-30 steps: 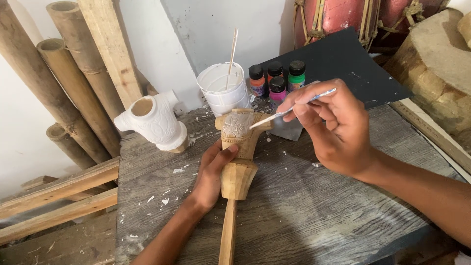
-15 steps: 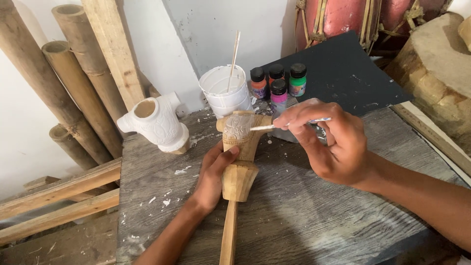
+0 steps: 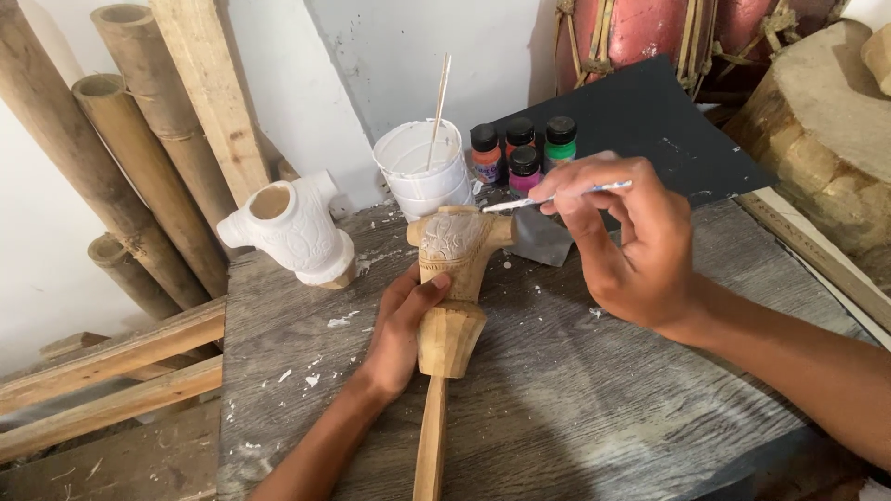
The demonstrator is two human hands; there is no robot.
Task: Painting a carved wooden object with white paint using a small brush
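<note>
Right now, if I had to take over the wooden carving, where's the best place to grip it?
Grip the carving at its faceted waist below the painted top, coming from the left as the left hand does. That part is narrow and dry, while the top looks freshly whitened and the right hand works its brush there.

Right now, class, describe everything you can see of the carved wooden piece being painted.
The carved wooden piece is pale bare wood with a long handle, a faceted collar and a T-shaped head. White paint covers its carved top. It stands tilted on the grey table. The left hand grips it; the brush in the right hand nears its head.
</note>
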